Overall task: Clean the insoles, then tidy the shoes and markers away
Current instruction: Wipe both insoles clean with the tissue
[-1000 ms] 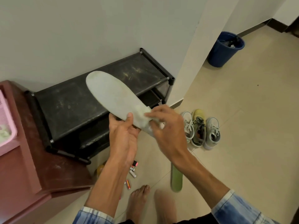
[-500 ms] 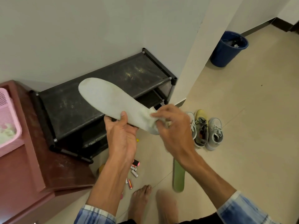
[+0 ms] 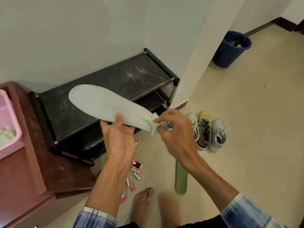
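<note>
**Head view, read left to right.**

**Stage of work (judged).** The cleaning step is in hand, and both tidying steps are left to do.
- The left hand (image 3: 118,140) grasps the pale insole (image 3: 102,104) at mid-length. Its thumb (image 3: 118,117) presses on the upper face and the other fingers curl beneath.
- The right hand (image 3: 175,129) pinches a white wad of cloth (image 3: 154,128) between thumb and fingertips. The wad touches the insole's heel end.
- Below the left wrist, the markers (image 3: 136,164) lie scattered on the floor among small cylinders that may be batteries. None is put away.
- Below the right wrist, a green insole (image 3: 181,178) lies flat on the floor. Whether it is already wiped cannot be told.
- Just right of the right-hand knuckles, three shoes (image 3: 208,131) stand side by side on the floor. They are not on the black shoe rack (image 3: 107,79), which stands against the wall beyond the fingers of both hands.

**Orientation.** The pale insole is held in the air between the two hands, and in this view it overlaps the rack's front edge.
- Its toe juts well beyond the left fingers, up and to the left toward the wall.
- The long axis runs from the toe, past the left thumb, down and to the right to the heel at the right fingertips.
- The broad face is turned up toward the camera. It is judged near level, with the toe a little raised.
</note>
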